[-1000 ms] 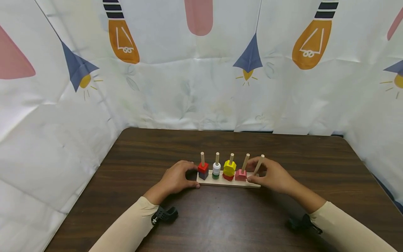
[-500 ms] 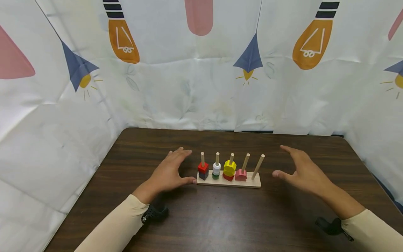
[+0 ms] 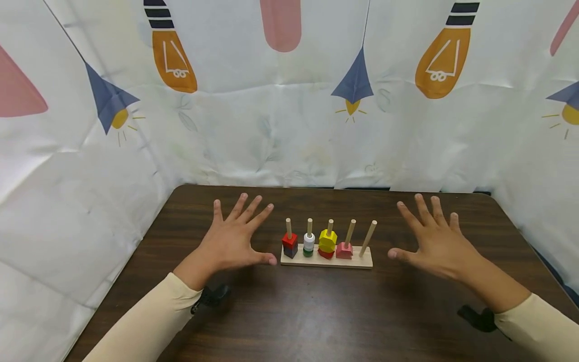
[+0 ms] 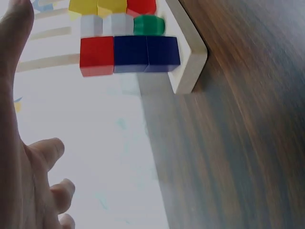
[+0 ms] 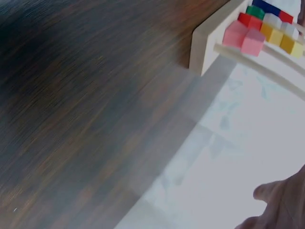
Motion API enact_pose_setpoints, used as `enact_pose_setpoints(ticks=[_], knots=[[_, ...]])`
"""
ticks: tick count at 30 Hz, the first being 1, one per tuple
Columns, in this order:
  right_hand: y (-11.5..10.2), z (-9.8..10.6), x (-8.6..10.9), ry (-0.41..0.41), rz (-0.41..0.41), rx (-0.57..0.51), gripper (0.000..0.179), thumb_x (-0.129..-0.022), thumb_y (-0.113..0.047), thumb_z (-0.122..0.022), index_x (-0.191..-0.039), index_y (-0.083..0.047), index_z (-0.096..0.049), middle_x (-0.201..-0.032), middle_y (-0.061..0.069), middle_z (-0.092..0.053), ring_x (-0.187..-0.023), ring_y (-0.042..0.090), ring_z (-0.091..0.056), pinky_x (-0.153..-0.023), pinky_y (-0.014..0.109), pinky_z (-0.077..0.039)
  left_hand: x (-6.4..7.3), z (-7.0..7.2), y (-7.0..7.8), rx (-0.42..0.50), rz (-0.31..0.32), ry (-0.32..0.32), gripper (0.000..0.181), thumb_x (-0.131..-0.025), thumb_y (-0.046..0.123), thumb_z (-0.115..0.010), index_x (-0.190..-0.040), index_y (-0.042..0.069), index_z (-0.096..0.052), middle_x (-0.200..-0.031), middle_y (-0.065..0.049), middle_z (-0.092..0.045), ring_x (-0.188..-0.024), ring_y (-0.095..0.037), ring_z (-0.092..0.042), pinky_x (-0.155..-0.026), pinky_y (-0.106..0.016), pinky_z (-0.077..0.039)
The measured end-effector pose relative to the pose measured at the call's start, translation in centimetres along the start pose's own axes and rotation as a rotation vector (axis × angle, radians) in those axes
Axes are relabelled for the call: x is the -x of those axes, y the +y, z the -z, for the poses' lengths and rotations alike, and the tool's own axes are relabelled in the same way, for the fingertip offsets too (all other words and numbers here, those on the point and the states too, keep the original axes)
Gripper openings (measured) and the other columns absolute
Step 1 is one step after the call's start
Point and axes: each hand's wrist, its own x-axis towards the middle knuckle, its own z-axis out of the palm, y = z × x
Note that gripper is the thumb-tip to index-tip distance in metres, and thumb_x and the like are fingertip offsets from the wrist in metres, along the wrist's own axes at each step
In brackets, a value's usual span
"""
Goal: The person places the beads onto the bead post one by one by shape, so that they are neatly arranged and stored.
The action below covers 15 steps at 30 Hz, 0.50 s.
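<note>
A wooden peg board [image 3: 326, 264] with a row of upright pegs stands on the table. Its leftmost peg carries a red block [image 4: 96, 56] on top of dark blue blocks [image 4: 147, 54]. Beside that come white beads [image 3: 309, 240] over a green bead [image 4: 149, 25], then yellow blocks [image 3: 327, 241] over a red one, then pink blocks [image 3: 344, 251]. The rightmost peg [image 3: 368, 238] is bare. My left hand [image 3: 228, 244] is spread to the left of the board, thumb close to its end. My right hand [image 3: 441, 246] is likewise spread, off the board's right end.
The dark wood-grain table [image 3: 307, 317] reaches back to a white curtain [image 3: 280, 136] printed with lamps and bulbs, which also hangs along both sides. Dark wrist straps [image 3: 479, 318] sit at both cuffs.
Both hands have let go of the peg board and drawn apart, the left one leftward and the right one rightward. Their fingers have straightened and spread.
</note>
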Motion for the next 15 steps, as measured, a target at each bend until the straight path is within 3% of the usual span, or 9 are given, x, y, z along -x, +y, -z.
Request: enact_pose_setpoints(ticks=[4,9,15], knots=[[-1.1,-0.4,-0.4,-0.015,0.009,0.008,0.107,-0.091,-0.078,-0.051,-0.165,-0.027,0.007,-0.167,0.017,0.018,-0.148,0.047,0.022,-0.101,0.084,0.006,0.1,0.1,0.5,-0.022,0.005,0.003,0.122,-0.068,0.102,-0.041,-0.165,0.035,-0.009,-0.171,-0.001,-0.003,-0.155,-0.031,0.010,-0.104,-0.072,0.024],[-1.8,-0.7,-0.6,-0.011,0.015,0.032,0.107,-0.090,-0.079,-0.051,-0.165,-0.027,0.005,-0.168,0.020,0.013,-0.149,0.048,0.018,-0.100,0.085,0.007,0.2,-0.1,0.7,-0.039,0.023,0.024,0.124,-0.064,0.106,-0.029,-0.164,0.036,-0.009,-0.171,-0.002,-0.004,-0.155,-0.032,0.012,-0.103,-0.070,0.027],[-2.0,-0.9,-0.7,-0.001,0.024,0.053,0.107,-0.090,-0.078,-0.052,-0.166,-0.026,0.003,-0.168,0.021,0.009,-0.149,0.050,0.014,-0.099,0.087,0.004,0.3,-0.3,0.8,-0.033,0.037,0.028,0.121,-0.067,0.102,-0.042,-0.164,0.036,-0.011,-0.171,-0.003,-0.003,-0.154,-0.033,0.014,-0.103,-0.070,0.027]])
